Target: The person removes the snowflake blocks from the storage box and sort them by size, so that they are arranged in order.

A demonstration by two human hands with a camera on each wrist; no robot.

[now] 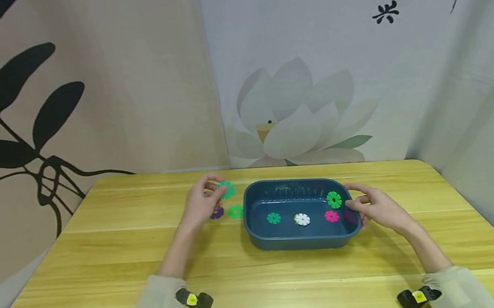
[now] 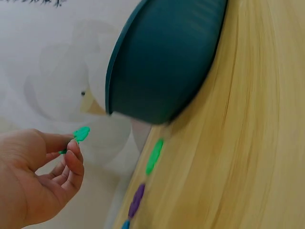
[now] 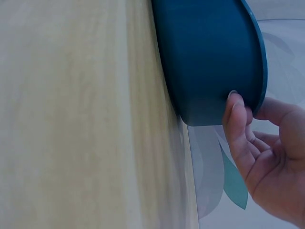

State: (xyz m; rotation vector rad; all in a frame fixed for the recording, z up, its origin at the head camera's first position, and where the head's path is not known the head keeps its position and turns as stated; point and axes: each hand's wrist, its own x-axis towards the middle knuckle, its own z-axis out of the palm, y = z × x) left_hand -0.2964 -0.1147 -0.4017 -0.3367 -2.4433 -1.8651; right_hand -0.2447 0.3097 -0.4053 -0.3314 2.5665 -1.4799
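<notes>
My left hand (image 1: 200, 204) pinches a green snowflake disc (image 1: 226, 189) between thumb and fingertips, above the table just left of the dark blue plastic basin (image 1: 298, 242). Below that hand, a purple snowflake disc (image 1: 217, 213) and a lighter green snowflake disc (image 1: 235, 211) lie on the wood. My right hand (image 1: 381, 210) grips the basin's right end, thumb over the rim and fingers against the outer wall (image 3: 205, 62). Inside the basin are a teal-green disc (image 1: 274, 218), a white disc (image 1: 302, 219), a pink disc (image 1: 331, 216) and a bright green disc (image 1: 334, 200).
Everything stands on a wooden table (image 1: 99, 266). A printed curtain (image 1: 156, 82) hangs behind its back edge. In the left wrist view, part of a blue piece (image 2: 126, 224) shows beside the purple disc. Each wrist wears a small black camera (image 1: 195, 301).
</notes>
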